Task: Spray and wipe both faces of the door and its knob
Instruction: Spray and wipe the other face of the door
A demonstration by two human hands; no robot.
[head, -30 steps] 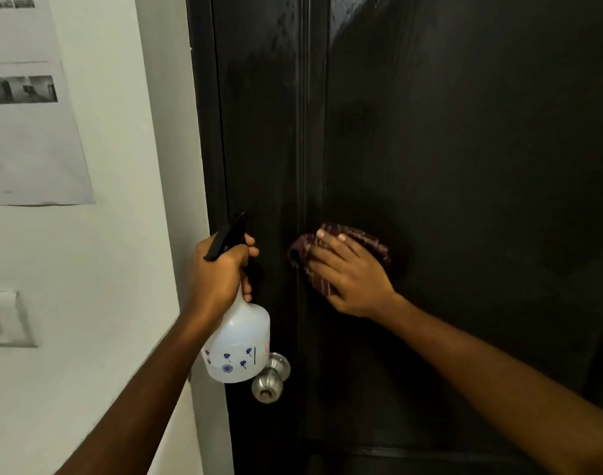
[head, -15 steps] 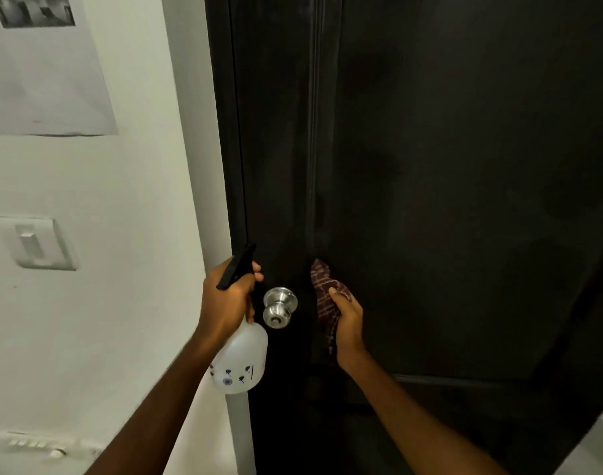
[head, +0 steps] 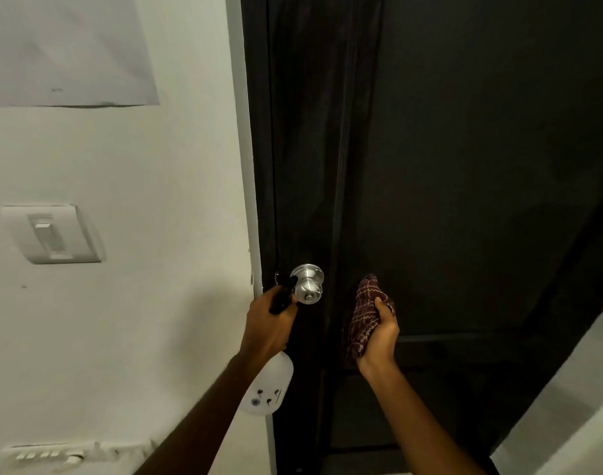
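Starting at the bottom centre: holding both bare forearms out toward the door (head: pixel 464 166). Gripping the white spray bottle (head: pixel 269 385) with the left hand (head: pixel 264 325), wrapping the fingers tight round its neck and black trigger head (head: pixel 283 296). Letting the bottle's body hang below the wrist, showing small dark printed marks. Pointing that black nozzle right at the silver door knob (head: pixel 308 284). Touching it or just short of it? Cannot tell.

Over on the right, clutching a bunched maroon checked cloth (head: pixel 363 315) in the right hand (head: pixel 378 337), curling fingers and thumb round it. Holding it upright at the dark door face, right of the knob and a little lower. Pressing on the panel or hovering off it? Cannot tell from here.

Finding the knob left of centre in the lower half of the frame, sitting near the door's left edge, close to the pale door frame (head: pixel 247 166). Taking in the door itself, filling the centre and right of the frame, nearly black, showing vertical moulding lines and a horizontal rail just below the cloth.

Glancing left across the white wall (head: pixel 163 186): passing a white light switch (head: pixel 51 234) at mid left, a sheet of paper (head: pixel 63 49) stuck at upper left, and a blurred white fitting (head: pixel 43 454) at lower left. Catching a pale surface (head: pixel 567 423) at lower right.
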